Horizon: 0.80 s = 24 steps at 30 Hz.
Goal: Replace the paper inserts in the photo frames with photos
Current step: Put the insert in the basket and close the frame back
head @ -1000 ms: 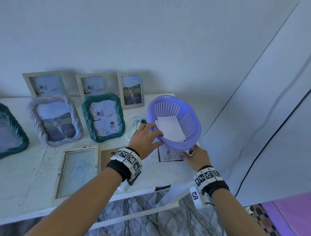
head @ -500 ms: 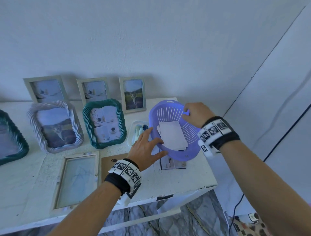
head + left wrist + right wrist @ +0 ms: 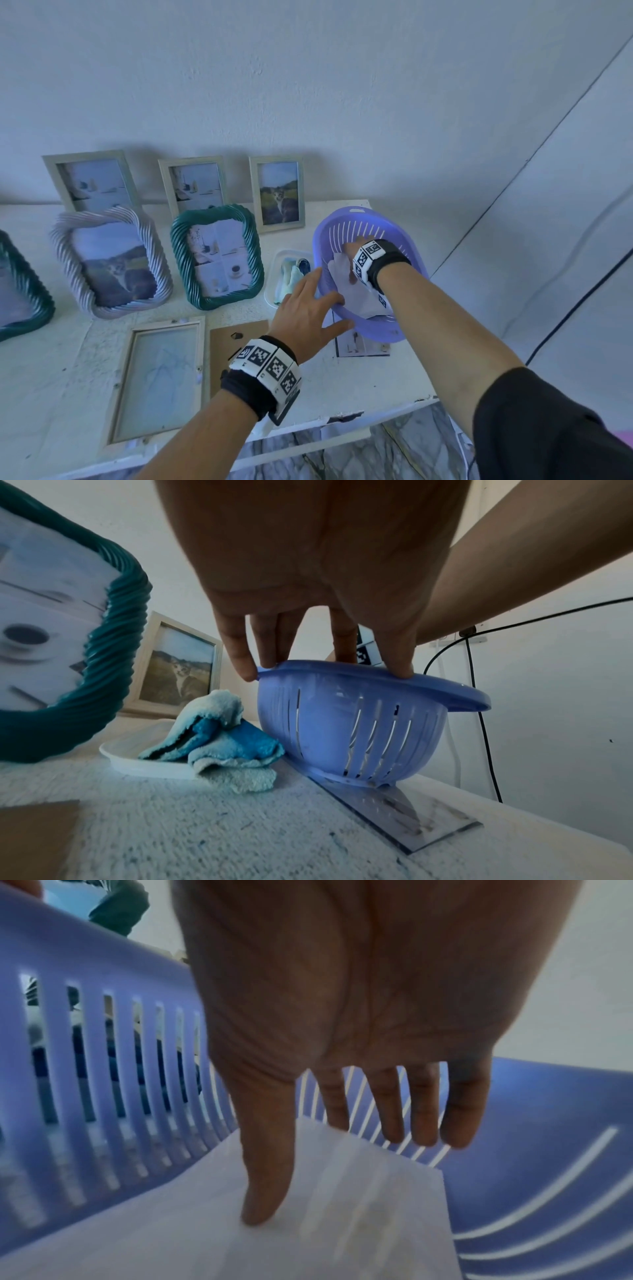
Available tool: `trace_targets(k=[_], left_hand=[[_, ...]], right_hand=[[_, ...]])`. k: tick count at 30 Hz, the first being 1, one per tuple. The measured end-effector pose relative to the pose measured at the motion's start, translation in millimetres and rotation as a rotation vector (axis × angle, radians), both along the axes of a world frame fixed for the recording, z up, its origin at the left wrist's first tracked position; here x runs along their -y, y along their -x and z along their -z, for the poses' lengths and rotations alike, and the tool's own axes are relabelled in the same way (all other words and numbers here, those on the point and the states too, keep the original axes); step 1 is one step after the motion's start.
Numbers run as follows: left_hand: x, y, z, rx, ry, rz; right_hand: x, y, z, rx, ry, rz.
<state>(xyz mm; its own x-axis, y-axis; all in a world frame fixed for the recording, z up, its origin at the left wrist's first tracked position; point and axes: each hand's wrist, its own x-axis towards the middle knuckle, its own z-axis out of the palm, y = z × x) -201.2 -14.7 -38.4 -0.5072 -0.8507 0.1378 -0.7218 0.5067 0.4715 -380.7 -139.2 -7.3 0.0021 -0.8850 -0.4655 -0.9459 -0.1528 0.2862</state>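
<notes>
Two hands were on the slotted purple plastic basket (image 3: 404,233). My left hand (image 3: 305,308) had its fingers spread loose over the near rim, steadying it without wrapping it. My right hand (image 3: 359,1042) reached inside, fingers straight, thumb pressing the stack of white paper sheets (image 3: 212,1218) lying in the bottom. That basket sat tilted on a printed photo (image 3: 421,815) on the white table (image 3: 41,387). Beside it, a shallow white dish (image 3: 137,761) held a crumpled blue towel cloth (image 3: 222,739).
</notes>
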Motion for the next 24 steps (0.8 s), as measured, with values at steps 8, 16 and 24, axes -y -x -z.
trace_targets(k=[8,16,24], left_hand=[[-1.2,-0.4,1.9,0.016,-0.019,-0.001],[2.1,-24.9,-17.1,-0.338,-0.074,-0.111],[3.8,-78.2,-59.6,-0.705,-0.183,-0.231]], right_hand=[[9.0,-5.1,-16.7,0.092,0.087,0.063],[-14.6,1.5,-103.1,0.538,0.433,0.091],[-78.7,-58.2,-156.2,0.916,0.589,-0.108]])
